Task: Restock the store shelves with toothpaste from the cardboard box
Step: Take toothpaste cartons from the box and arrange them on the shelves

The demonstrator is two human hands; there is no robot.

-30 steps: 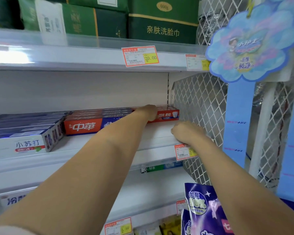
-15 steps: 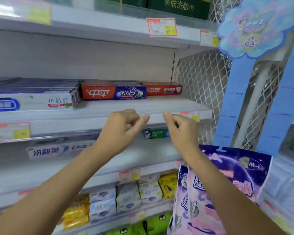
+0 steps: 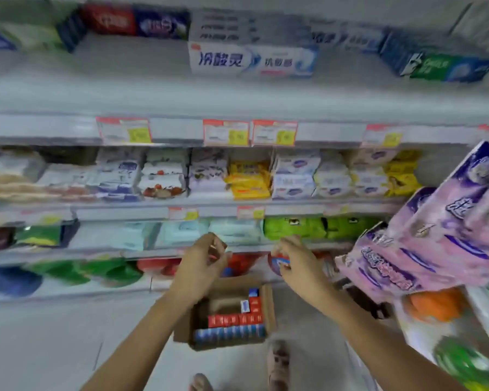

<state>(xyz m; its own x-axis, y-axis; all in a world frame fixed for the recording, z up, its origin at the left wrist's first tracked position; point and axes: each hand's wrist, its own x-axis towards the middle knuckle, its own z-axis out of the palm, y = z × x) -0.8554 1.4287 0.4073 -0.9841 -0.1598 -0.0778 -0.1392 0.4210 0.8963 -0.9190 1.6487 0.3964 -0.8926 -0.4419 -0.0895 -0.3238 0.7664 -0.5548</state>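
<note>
Both hands dropped from the shelf: left hand (image 3: 202,263) and right hand (image 3: 297,262) hover above the cardboard box (image 3: 270,303), fingers loosely curled, empty. Toothpaste (image 3: 232,320) sits inside the box; next grab likely.

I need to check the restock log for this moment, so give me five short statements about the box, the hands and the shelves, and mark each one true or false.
1. The cardboard box stands open on the floor. True.
2. The box is empty. False: red and blue toothpaste cartons stand on end in it.
3. Both hands are down inside the box. False: the left hand and the right hand hover above it, holding nothing.
4. A white and blue toothpaste carton lies on the upper shelf. True.
5. The pink and purple packs hang on the left. False: the pink and purple packs are on the right.
</note>
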